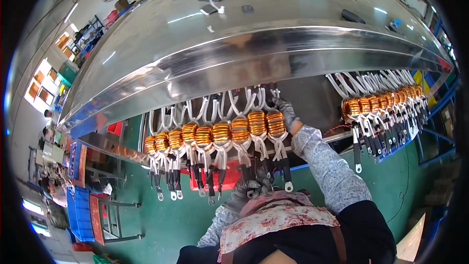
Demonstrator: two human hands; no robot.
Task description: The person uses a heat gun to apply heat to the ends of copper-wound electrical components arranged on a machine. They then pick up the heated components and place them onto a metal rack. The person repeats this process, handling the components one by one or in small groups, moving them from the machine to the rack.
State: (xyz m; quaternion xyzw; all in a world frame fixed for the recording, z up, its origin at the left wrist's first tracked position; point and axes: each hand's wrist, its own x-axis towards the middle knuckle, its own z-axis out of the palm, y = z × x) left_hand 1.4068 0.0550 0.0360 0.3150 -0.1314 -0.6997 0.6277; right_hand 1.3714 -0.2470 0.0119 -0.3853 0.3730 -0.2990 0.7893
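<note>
A row of copper-wound ring coils (pixel 240 130) lies along the near edge of a metal shelf, with white-sleeved leads running away from me. Black-sleeved leads with metal ring lugs (pixel 288 186) hang down at the front. My right hand (pixel 287 111), in a grey glove, reaches past the right-end coil (pixel 275 123); its fingers close on a white-sleeved lead (pixel 274 91) behind it, their tips partly hidden. My left hand (pixel 246 188), also gloved, is low by my body, closed around a black-sleeved lead (pixel 247 172) hanging from the row.
A second row of similar coils (pixel 373 102) sits farther right. Above the shelf extends a broad shiny metal tabletop (pixel 273 14) with small dark pieces on it. A red bin (pixel 207 178) shows beneath the row. Blue crates (pixel 80 215) and a stool (pixel 115 217) stand on the left.
</note>
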